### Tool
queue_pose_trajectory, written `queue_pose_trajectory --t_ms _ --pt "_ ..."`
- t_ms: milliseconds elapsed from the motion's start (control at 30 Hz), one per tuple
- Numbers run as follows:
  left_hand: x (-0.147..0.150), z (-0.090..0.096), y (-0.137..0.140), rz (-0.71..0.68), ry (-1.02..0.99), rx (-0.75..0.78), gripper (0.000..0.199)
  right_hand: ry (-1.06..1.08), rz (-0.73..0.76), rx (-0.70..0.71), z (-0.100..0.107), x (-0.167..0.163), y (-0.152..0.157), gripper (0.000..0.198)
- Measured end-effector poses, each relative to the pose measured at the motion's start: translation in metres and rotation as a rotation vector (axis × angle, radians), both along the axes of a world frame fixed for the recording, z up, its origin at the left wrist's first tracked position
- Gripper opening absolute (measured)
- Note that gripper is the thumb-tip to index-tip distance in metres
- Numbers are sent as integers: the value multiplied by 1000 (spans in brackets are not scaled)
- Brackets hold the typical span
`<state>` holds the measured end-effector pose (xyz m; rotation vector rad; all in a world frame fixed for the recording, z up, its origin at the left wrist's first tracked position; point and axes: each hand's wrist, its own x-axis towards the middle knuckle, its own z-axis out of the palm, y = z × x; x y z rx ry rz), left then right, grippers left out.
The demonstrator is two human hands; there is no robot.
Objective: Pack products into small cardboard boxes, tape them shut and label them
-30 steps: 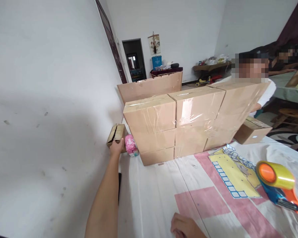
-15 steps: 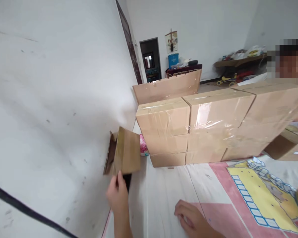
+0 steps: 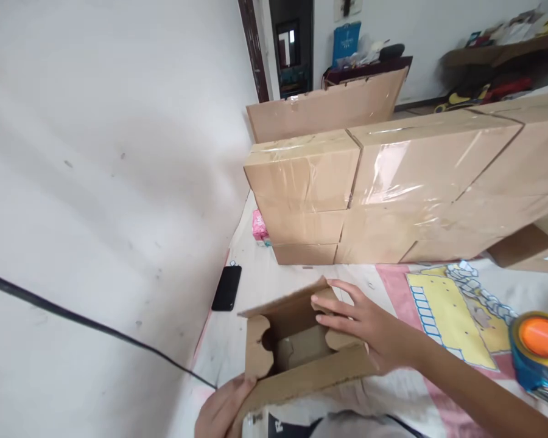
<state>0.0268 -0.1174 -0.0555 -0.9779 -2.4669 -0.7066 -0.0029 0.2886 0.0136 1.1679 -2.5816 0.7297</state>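
A small brown cardboard box point(image 3: 310, 378) stands open in front of me, its top flaps raised and its inside showing. At its near left corner my left hand point(image 3: 224, 406) is closed on the cardboard. My right hand point(image 3: 364, 325) grips the right side, the fingers reaching over the edge onto the flaps. Something white with dark print lies below the box at the bottom edge; I cannot make out what it is. Beyond the box, near the wall, a black phone point(image 3: 227, 288) lies on the cloth point(image 3: 265, 286).
Taped cardboard boxes point(image 3: 308, 182) form a wall-like stack ahead, with a pink packet point(image 3: 259, 226) at its left end. A tape dispenser point(image 3: 536, 340) with orange and yellow parts sits at the right. Another open carton point(image 3: 530, 249) is behind it. A black cable point(image 3: 95, 325) crosses the left.
My left hand has brought the small box from beside the wall down and toward me. My right hand has moved up onto it. The phone is now uncovered, and the view has tilted down.
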Motion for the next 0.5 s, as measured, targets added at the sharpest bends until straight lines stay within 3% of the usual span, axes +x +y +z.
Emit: queue_pose_trajectory --t_ms 67,133,200,367,433,500 --pt "-7 6 14 -212 -63 -50 36 -27 -1 79 -2 9 8 63" --pt "-15 13 29 -301 -86 -122 30 -51 21 132 -4 17 16 63" --pt "-22 21 44 -306 -66 -204 27 -84 62 167 -6 24 21 71" --pt "-45 45 73 -379 -8 -373 50 -125 72 194 -10 40 20 78" --pt "-55 47 78 -403 -19 -360 50 -90 34 155 -12 47 20 70" --pt "-61 37 78 -373 -57 -252 55 -48 -45 84 -16 56 23 57"
